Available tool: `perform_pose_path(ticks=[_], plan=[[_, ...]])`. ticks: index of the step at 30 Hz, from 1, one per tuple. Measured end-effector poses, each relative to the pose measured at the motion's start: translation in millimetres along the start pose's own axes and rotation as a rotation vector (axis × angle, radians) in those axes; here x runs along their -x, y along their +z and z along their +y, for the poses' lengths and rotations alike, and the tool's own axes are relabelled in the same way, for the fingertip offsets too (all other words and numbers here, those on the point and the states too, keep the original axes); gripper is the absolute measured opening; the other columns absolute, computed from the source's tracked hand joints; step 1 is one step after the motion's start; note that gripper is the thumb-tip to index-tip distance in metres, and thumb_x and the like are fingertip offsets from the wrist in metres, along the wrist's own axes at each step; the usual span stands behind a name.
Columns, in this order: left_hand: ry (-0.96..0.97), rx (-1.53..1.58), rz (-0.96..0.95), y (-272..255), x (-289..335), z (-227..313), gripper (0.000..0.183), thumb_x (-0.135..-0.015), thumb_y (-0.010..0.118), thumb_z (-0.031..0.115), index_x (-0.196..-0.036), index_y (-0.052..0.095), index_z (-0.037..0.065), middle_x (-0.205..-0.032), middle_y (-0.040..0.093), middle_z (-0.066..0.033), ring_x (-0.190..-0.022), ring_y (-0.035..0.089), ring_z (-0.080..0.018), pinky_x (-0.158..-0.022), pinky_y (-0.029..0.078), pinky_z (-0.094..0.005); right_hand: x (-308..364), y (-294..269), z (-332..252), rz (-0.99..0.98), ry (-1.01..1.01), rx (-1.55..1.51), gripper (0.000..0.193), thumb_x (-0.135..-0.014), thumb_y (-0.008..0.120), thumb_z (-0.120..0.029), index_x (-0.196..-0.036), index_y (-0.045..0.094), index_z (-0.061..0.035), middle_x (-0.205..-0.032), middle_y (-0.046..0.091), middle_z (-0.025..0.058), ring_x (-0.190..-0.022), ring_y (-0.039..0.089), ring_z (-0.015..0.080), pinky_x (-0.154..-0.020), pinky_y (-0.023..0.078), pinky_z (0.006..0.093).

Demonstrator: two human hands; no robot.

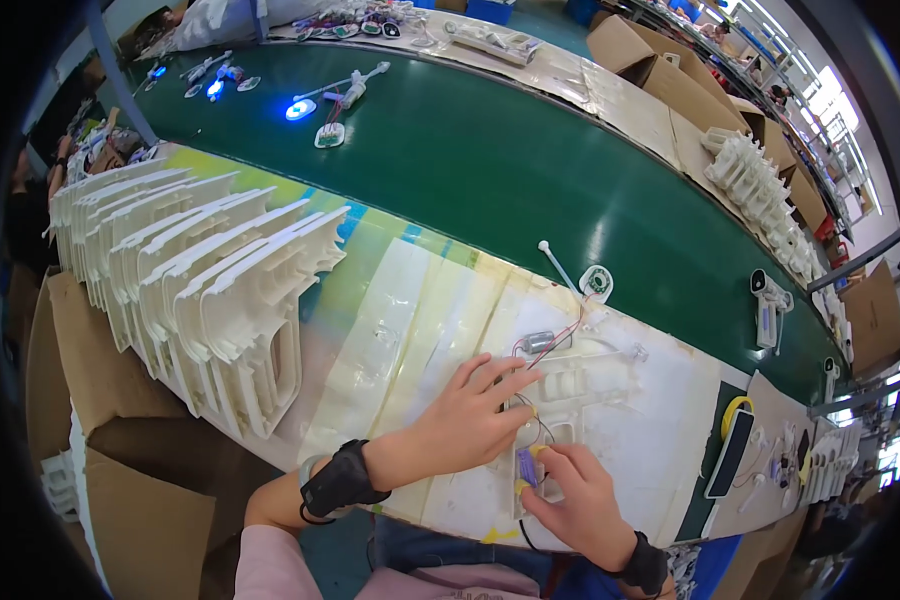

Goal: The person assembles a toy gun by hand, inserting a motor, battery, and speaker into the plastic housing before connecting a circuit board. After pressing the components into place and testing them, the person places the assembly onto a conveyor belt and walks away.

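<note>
My right hand (pixel 578 497) pinches a small purple cylinder that looks like a battery (pixel 527 466) between thumb and forefinger, with yellow covers at those fingertips. The battery is at the near end of a white plastic housing (pixel 567 385) lying on the work surface. Beside it my left hand (pixel 475 415) is open, fingers spread over the thin wires (pixel 542 420) and the housing's left edge. A small silver motor (pixel 538 342) lies just past the left fingertips. Thin wires run on to a round white piece with a green circuit board (pixel 597 284) at the belt's edge.
A row of white housing shells (pixel 225 290) stands on the left above an open cardboard box (pixel 140 450). Beyond the work surface runs a green conveyor belt (pixel 470 160), carrying lit assemblies (pixel 301 108) and a white device (pixel 767 308). A phone (pixel 730 455) and yellow tape roll (pixel 738 412) lie at right.
</note>
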State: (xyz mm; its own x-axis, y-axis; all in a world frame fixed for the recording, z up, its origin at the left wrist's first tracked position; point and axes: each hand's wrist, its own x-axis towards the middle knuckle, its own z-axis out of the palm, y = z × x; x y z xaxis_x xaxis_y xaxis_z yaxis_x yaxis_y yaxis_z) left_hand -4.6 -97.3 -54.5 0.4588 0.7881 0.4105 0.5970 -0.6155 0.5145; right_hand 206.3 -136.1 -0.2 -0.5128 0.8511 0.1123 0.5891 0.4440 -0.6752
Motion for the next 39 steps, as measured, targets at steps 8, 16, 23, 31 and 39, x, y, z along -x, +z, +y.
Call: perform_pose_path(ticks=[8, 16, 23, 31, 39], plan=[[0.044, 0.008, 0.051, 0.7, -4.9, -2.6, 0.028, -0.075, 0.068, 0.009, -0.103, 0.066, 0.012, -0.139, 0.051, -0.0100, -0.130, 0.044, -0.0326, -0.107, 0.035, -0.0505, 0.3, 2.6, 1.4, -0.047, 0.241, -0.293, 0.049, -0.074, 0.073, 0.008, -0.117, 0.052, 0.0000, -0.097, 0.063, 0.0119, -0.082, 0.066, 0.0185, -0.071, 0.059, 0.0303], [0.013, 0.021, 0.135, 4.6, -5.7, -0.9, 0.031, -0.075, 0.066, 0.003, -0.105, 0.065, 0.008, -0.132, 0.056, -0.0098, -0.124, 0.050, -0.0314, -0.103, 0.038, -0.0472, 12.3, 23.6, 14.4, 0.069, 0.410, -0.923, 0.051, -0.083, 0.057, 0.018, -0.129, 0.041, 0.0017, -0.110, 0.048, 0.0092, -0.102, 0.063, 0.0201, -0.084, 0.063, 0.0380], [-0.051, 0.186, 0.151, 0.2, -3.3, -5.5, 0.030, -0.074, 0.063, -0.003, -0.102, 0.065, 0.006, -0.122, 0.062, -0.0075, -0.113, 0.057, -0.0303, -0.095, 0.043, -0.0411, -2.5, 24.5, -1.9, 0.126, 0.262, -0.499, 0.032, -0.080, 0.063, 0.015, -0.110, 0.060, 0.0051, -0.122, 0.049, 0.0133, -0.097, 0.066, 0.0190, -0.077, 0.062, 0.0312], [-0.035, 0.088, 0.149, -1.6, -6.4, -1.1, 0.025, -0.071, 0.067, 0.001, -0.095, 0.068, 0.008, -0.131, 0.058, -0.0086, -0.128, 0.048, -0.0303, -0.104, 0.036, -0.0467, -11.2, 27.4, -16.4, 0.073, 0.278, -0.357, 0.025, -0.078, 0.068, 0.010, -0.101, 0.063, 0.0042, -0.122, 0.053, 0.0141, -0.090, 0.069, 0.0167, -0.068, 0.060, 0.0255], [-0.109, 0.017, 0.089, 1.7, -1.0, -3.8, 0.020, -0.073, 0.066, 0.006, -0.093, 0.069, 0.010, -0.141, 0.051, -0.0103, -0.134, 0.041, -0.0328, -0.109, 0.030, -0.0507, -6.0, 30.7, -27.0, 0.044, 0.070, 0.192, 0.026, -0.074, 0.074, 0.002, -0.098, 0.065, 0.0007, -0.112, 0.059, 0.0161, -0.087, 0.064, 0.0247, -0.062, 0.053, 0.0308]])
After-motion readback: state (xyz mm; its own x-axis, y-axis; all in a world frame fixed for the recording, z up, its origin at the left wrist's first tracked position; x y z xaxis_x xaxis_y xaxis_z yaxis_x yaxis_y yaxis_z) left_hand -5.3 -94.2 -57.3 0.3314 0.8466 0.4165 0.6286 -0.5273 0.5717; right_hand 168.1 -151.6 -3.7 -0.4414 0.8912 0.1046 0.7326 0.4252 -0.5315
